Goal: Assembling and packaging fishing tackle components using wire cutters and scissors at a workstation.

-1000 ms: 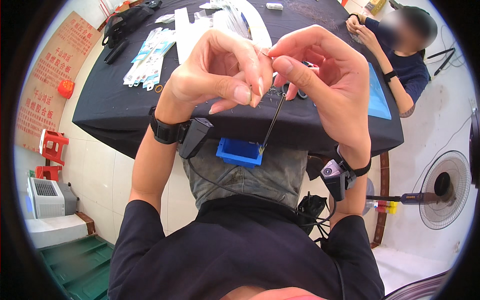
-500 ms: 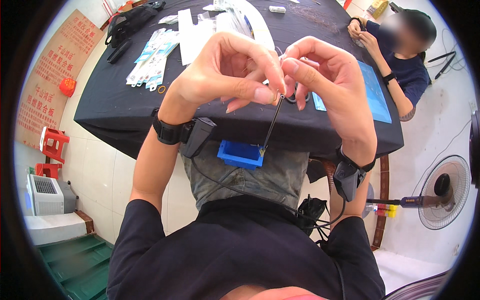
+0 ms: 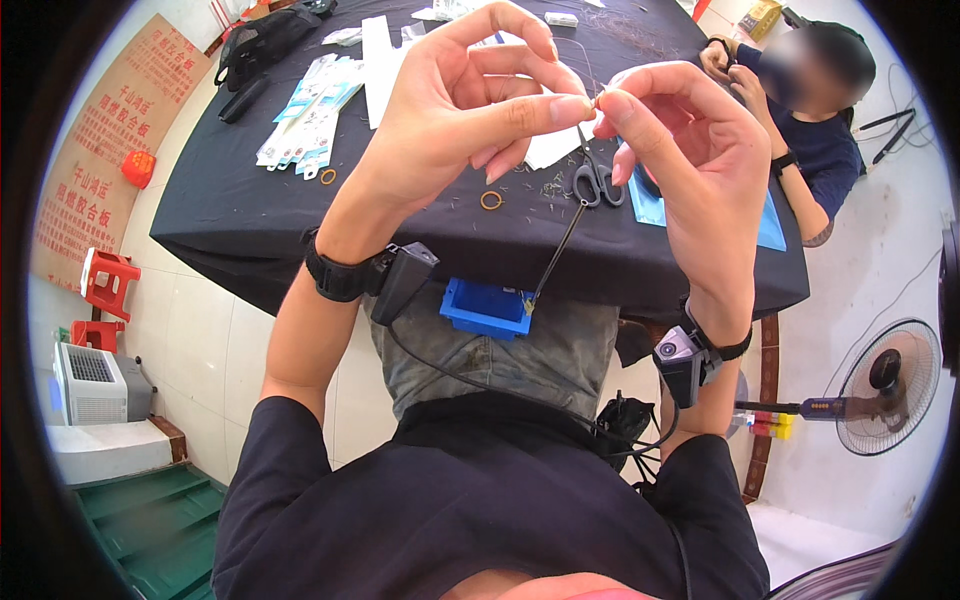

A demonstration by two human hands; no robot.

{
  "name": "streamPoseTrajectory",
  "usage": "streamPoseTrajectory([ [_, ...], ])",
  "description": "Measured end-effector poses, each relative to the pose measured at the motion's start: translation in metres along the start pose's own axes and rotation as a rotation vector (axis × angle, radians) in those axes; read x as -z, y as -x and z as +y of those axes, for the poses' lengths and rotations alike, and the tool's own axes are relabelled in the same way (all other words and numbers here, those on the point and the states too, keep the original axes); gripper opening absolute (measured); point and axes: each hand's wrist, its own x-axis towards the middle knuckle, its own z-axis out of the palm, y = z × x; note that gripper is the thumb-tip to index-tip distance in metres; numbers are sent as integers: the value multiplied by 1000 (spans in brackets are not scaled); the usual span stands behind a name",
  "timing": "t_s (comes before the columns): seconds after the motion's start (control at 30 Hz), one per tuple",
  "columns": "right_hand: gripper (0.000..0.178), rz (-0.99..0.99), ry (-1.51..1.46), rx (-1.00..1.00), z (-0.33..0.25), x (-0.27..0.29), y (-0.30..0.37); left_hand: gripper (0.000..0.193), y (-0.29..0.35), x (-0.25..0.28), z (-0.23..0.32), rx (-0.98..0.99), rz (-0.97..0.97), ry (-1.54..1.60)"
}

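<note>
Over the table's near edge, my left hand [image 3: 480, 115] pinches thumb against finger, right beside the fingertips of my right hand [image 3: 690, 135], which are also pressed together. A thin, fine line [image 3: 590, 68] arcs above the fingertips where both hands meet; anything smaller held there is too tiny to make out. Below them a slim dark rod [image 3: 560, 250] with a small ring at its tip slants up from a blue box [image 3: 488, 308] at my lap. Dark-handled scissors [image 3: 597, 186] lie on the table under my right hand.
The black-covered table [image 3: 400, 225] carries blue-and-white packets [image 3: 315, 115], rubber-band-like rings [image 3: 491, 200], small clippings and a blue sheet [image 3: 770, 232]. A black bag [image 3: 265, 45] lies far left. A co-worker [image 3: 815, 130] sits at the right; a fan [image 3: 887, 385] stands nearby.
Both hands have risen away from the rod's tip, uncovering the scissors and a ring on the table. The fine line now shows above the fingertips.
</note>
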Motion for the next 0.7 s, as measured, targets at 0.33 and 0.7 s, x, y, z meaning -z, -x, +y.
streamPoseTrajectory([
  [0.33, 13, 37, 0, 57, -1, 4, 0, 25, -1, -7, 1, -47, 33, -95],
  [0.7, 20, 77, 141, 96, -3, 3, 2, 26, 0, -9, 0, -82, 65, -134],
])
